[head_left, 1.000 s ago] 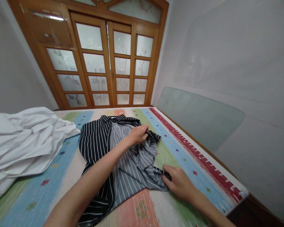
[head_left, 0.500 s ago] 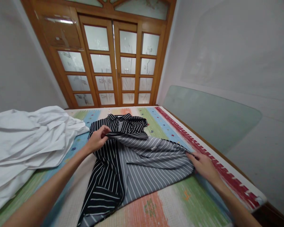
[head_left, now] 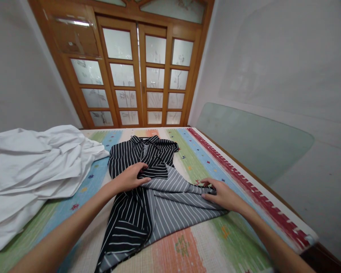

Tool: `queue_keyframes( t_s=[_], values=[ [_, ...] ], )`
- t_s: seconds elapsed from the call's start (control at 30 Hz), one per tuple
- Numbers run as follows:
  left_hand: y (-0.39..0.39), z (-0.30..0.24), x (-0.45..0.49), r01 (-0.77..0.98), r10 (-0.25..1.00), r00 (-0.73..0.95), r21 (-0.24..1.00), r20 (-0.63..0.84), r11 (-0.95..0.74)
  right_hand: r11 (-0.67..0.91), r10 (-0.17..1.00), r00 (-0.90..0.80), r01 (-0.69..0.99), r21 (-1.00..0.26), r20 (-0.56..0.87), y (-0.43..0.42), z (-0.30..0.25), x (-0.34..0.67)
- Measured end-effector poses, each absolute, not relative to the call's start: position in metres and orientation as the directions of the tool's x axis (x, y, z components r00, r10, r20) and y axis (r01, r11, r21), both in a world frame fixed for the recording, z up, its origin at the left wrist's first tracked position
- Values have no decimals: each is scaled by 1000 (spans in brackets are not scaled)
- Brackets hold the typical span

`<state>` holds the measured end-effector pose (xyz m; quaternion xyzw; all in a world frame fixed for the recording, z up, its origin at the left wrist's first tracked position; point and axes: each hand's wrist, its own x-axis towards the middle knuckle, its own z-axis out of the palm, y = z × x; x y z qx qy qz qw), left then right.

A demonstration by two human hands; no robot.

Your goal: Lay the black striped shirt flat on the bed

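Note:
A black shirt with white stripes (head_left: pixel 127 155) lies on the patterned bed cover, its collar towards the doors. Its front is spread to the right, with the grey striped inner side (head_left: pixel 182 212) facing up in loose folds. My left hand (head_left: pixel 132 177) rests on the shirt's middle, thumb and fingers apart around a turned-over black part. To the right, my right hand (head_left: pixel 223 194) is at the edge of the grey side. Its thumb and forefinger stand apart, with a bit of dark cloth between them.
A heap of white cloth (head_left: pixel 42 163) lies at the left of the bed. The bed cover (head_left: pixel 184 250) has coloured bands and a red strip along its right side. Beyond stand wooden doors with glass panes (head_left: pixel 140 76); a pale green panel (head_left: pixel 252 136) leans on the right wall.
My left hand has moved right and nearer across the shirt. My right hand has come left, bringing the cloth edge inward. The fingers of both hands have spread from their pinch.

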<state>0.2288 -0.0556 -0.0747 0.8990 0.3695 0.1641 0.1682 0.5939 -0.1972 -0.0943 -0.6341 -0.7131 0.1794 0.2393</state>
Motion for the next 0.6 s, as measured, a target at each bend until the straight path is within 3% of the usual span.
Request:
queue_keyframes(
  t_s=[0.1, 0.17, 0.27, 0.4, 0.5, 0.6],
  values=[
    [-51, -84, 246, 617, 731, 667, 443, 145, -651, 100, 994, -66, 874, -476, 88, -186, -101, 587],
    [-48, -86, 252, 611, 722, 680, 447, 126, -654, 126, 987, -69, 893, -432, 147, -183, -103, 587],
    [-47, -78, 254, 568, 712, 684, 499, 155, -655, 140, 905, 43, 910, -391, 423, -182, -99, 593],
    [-59, -51, 248, 418, 685, 644, 592, 341, -689, 96, 690, 203, 926, -366, 694, -189, -91, 605],
    [-80, -35, 246, 311, 653, 649, 649, 389, -695, 150, 668, 126, 943, -298, 734, -195, -89, 617],
    [-108, -32, 243, 234, 546, 806, 724, 228, -649, 266, 770, -59, 935, -236, 635, -202, -92, 631]
  ],
)
